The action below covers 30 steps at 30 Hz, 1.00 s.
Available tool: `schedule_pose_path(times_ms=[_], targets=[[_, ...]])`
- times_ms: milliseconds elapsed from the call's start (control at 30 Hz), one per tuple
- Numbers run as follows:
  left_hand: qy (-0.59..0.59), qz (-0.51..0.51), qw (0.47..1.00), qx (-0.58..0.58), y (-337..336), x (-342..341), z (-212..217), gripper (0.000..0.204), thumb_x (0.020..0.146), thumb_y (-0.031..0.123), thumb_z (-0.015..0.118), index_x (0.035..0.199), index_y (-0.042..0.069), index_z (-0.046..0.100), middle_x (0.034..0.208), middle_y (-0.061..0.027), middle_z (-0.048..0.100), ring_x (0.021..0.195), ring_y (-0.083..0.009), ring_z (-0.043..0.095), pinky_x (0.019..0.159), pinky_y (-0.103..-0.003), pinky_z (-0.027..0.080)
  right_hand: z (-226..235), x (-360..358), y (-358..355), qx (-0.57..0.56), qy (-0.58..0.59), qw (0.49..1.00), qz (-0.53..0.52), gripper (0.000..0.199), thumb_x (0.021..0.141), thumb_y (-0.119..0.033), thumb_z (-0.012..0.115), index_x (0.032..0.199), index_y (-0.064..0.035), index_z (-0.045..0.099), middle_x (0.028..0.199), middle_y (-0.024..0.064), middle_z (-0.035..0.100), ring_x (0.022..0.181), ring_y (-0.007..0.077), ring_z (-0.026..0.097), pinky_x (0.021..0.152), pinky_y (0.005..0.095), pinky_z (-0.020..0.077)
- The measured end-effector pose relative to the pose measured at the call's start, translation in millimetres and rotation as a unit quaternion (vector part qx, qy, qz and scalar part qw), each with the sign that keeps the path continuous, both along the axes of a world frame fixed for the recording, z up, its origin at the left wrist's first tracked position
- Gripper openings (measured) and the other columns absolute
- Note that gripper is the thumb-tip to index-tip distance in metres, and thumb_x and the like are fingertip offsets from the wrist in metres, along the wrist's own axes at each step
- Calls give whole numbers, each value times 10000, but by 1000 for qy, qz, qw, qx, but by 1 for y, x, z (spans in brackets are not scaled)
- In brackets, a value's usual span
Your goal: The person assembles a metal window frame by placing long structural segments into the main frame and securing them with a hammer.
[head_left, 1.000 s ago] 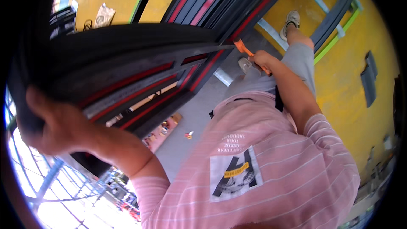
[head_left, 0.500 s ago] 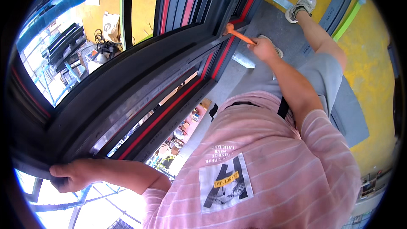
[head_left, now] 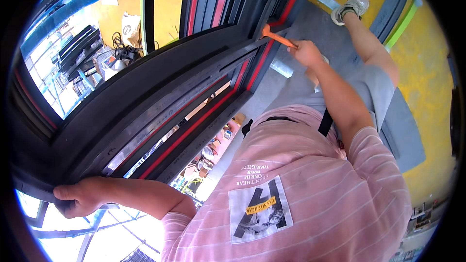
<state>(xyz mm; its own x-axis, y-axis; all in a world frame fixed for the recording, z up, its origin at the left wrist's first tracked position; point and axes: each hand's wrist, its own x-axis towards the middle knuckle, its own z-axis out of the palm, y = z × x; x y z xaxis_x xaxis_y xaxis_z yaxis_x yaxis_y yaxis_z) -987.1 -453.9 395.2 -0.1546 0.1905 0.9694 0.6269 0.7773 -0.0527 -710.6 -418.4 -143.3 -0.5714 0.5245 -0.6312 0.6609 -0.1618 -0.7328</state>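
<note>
Now the left hand (head_left: 86,197) curls its fingers round the dark frame (head_left: 160,80).
The right hand (head_left: 308,54) wraps fingers round the orange hammer (head_left: 280,39), head by the frame's far corner; keeping it square seems wise.

A pink, white-striped T-shirt (head_left: 320,179) tops grey shorts (head_left: 374,87) and pale sneakers (head_left: 357,6).
</note>
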Motion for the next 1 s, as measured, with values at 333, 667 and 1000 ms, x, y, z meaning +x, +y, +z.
schedule_pose_path(times_ms=[333, 667, 1000], targets=[[-2, 0, 1000, 9, 6, 3, 1, 500, 997, 394, 620, 1218, -50, 554, 1086, -177, 608, 986, -292, 635, 876, -417, 549, 8, 6, -4, 18, 10, 999, 26, 364, 950, -338, 603, 1208, -105, 714, 1005, 238, 717, 1000, 417, 676, 896, 489, 526], [-26, -4, 999, 48, 22, 7, -8, 405, 990, 303, 598, 1229, -23, 564, 1134, -197, 591, 1069, -299, 602, 884, -445, 524, -60, -48, 19, 10, -90, 994, -56, 360, 964, -338, 578, 1221, -127, 715, 1047, 240, 714, 1045, 428, 666, 929, 505, 522], [-28, -17, 998, 53, 18, 6, -6, 405, 1028, 310, 600, 1245, -29, 556, 1153, -184, 601, 1078, -289, 610, 915, -416, 510, -34, -45, 11, -49, -32, 996, -65, 366, 956, -325, 596, 1233, -113, 706, 1109, 250, 699, 1073, 425, 657, 955, 491, 512]])
